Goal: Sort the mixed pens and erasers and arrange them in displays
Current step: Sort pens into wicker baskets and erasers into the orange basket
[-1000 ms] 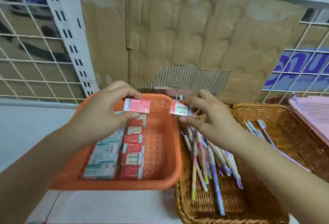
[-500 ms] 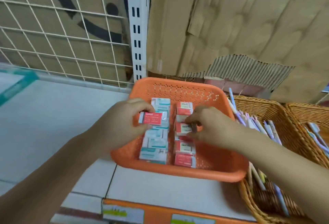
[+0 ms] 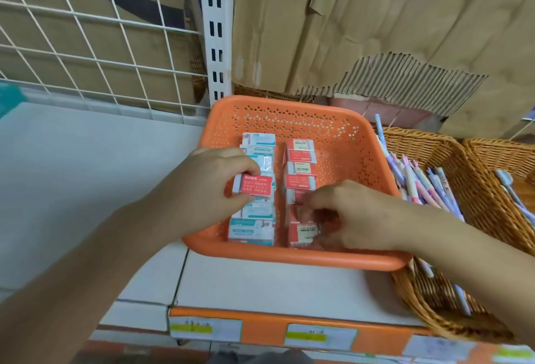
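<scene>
A red eraser is pinched in the left hand's grip over the teal column. The right hand's grip, raised a second ago, is now closed on a second eraser lowered into the orange tray's red column, so this piece is judged nearly placed.

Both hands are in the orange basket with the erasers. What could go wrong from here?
1. The left hand holds a red eraser over the teal column; set down there, it would mix the sorted colours.
2. The right hand, fingers curled, works at the front of the red column; it could nudge the erasers there out of line.
</scene>
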